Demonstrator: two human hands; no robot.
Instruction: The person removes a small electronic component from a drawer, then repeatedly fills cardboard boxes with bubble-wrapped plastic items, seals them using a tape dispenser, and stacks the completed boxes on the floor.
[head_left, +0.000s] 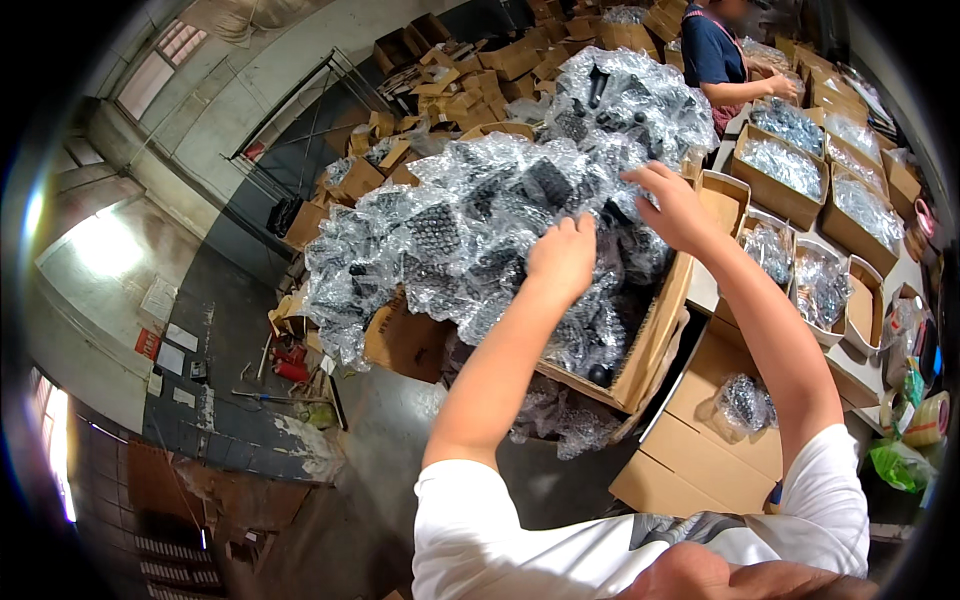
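A large heap of dark items in clear bubble wrap (430, 230) rises from a big cardboard box (640, 365) in front of me. My left hand (562, 260) is at the near side of the heap, its fingers curled down against the wrap. What lies under those fingertips is hidden. My right hand (675, 207) reaches over the heap's right part, by the box's right side. Its fingers are stretched and the thumb stands apart, with nothing seen between them. Dark, rounded parts show through the wrap beneath both hands.
On the right, a table (705, 280) bears several boxes of wrapped items (780, 165). An open carton (700, 440) below my right arm holds one wrapped bundle (742, 405). Another person (715, 70) works at the far right. Empty cartons (460, 95) pile up behind.
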